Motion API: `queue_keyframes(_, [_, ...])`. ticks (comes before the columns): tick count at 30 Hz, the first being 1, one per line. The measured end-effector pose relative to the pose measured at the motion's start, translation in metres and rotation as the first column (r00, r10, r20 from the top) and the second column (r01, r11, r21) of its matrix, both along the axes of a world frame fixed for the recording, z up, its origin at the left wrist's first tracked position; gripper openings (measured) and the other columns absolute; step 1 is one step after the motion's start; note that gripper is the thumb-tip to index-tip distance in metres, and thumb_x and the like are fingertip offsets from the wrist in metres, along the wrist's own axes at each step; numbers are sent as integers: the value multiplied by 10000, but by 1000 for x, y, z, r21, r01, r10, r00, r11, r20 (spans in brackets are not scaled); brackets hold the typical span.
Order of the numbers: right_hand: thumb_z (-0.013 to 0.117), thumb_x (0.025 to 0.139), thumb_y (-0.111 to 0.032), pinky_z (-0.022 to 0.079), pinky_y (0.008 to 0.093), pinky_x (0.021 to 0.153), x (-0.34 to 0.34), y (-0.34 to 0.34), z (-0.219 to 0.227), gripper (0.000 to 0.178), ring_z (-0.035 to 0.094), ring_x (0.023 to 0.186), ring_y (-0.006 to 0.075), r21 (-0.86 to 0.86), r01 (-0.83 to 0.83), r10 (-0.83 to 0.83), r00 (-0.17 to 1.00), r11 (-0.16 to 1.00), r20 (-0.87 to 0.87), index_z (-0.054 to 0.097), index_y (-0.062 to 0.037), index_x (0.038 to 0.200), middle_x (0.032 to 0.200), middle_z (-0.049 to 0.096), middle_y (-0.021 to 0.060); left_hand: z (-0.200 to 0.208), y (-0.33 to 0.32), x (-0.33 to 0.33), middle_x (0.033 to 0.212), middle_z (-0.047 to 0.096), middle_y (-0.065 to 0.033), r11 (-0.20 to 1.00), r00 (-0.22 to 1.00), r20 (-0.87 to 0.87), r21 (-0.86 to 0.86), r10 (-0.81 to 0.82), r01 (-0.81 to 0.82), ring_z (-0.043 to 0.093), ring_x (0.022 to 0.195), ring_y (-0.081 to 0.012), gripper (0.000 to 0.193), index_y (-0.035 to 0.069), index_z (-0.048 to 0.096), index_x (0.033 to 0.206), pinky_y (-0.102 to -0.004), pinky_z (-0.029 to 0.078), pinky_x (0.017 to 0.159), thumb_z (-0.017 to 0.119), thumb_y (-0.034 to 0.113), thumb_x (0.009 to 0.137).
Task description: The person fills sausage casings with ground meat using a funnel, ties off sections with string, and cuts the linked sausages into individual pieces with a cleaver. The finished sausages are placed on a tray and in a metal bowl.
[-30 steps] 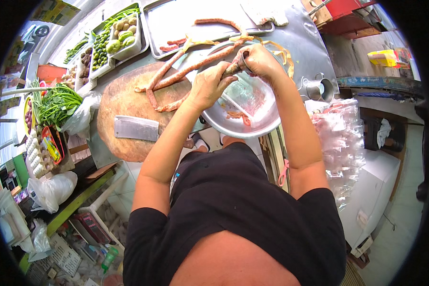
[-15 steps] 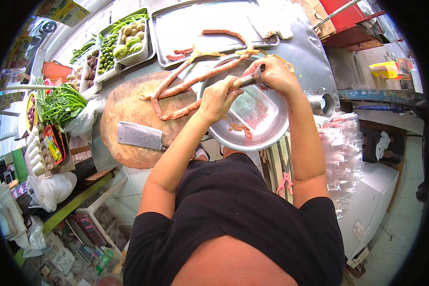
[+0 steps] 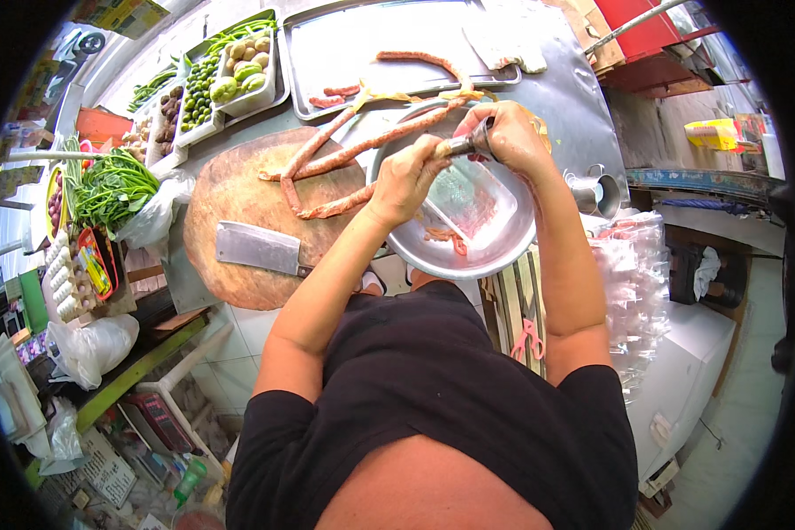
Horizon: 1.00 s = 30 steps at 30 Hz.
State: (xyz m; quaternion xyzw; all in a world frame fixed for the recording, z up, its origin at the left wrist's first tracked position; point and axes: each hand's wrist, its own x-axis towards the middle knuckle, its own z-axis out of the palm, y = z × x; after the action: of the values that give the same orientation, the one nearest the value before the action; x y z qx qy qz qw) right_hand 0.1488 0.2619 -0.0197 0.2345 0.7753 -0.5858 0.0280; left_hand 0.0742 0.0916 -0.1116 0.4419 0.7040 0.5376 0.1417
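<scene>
My left hand (image 3: 405, 183) is closed round the narrow end of a small metal funnel (image 3: 461, 145), where pale casing seems bunched. My right hand (image 3: 516, 140) grips the funnel's wide, dark end. Both hands hang over a metal basin (image 3: 526, 219), which contains a clear plastic tub (image 3: 486, 208) with traces of pink meat and a few strips of casing (image 3: 458, 244). From near my left hand, a long filled sausage (image 3: 331, 162) loops over the round wooden chopping board (image 3: 216, 194), past the basin's far rim and onto a metal tray (image 3: 371, 40).
A cleaver (image 3: 258, 248) lies on the board. Short sausage pieces (image 3: 329, 99) rest on the tray, near a white cloth (image 3: 508, 44). Vegetable bins (image 3: 205, 93) stand at the far left, a metal cup (image 3: 597, 192) right of the basin. Pink scissors (image 3: 527, 340) hang below right.
My left hand has shifted very slightly, and the funnel has tilted a little between both hands. The sausage and everything else stay practically as they were.
</scene>
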Motion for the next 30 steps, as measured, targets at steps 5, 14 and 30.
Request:
queue_keyframes(5, [576, 840, -107, 363, 215, 445, 5, 6, -9, 147, 537, 507, 79, -102, 35, -39, 998, 994, -38, 689, -11, 833, 634, 622, 57, 3, -6, -8, 843, 639, -173, 999, 1000, 8, -46, 25, -24, 648, 775, -353, 220, 62, 572, 1060, -397, 505, 675, 662, 192, 906])
queue_keyframes(14, [588, 903, -316, 305, 239, 486, 32, 11, -75, 346, 440, 525, 134, -854, -78, -143, 974, 514, -175, 624, 26, 944, 596, 505, 24, -5, -9, 0, 931, 654, -143, 999, 1000, -21, 50, 9, -8, 640, 750, -308, 334, 69, 539, 1179, -377, 515, 692, 652, 250, 923])
queue_keyframes(30, [606, 856, -92, 364, 211, 426, 27, -9, -25, 121, 541, 490, 81, -393, 86, -120, 991, 916, -61, 678, -1, 823, 629, 615, 54, 2, -15, 4, 928, 626, -143, 996, 998, -35, 68, -58, 61, 635, 788, -308, 381, 35, 544, 1207, -353, 496, 713, 654, 261, 920])
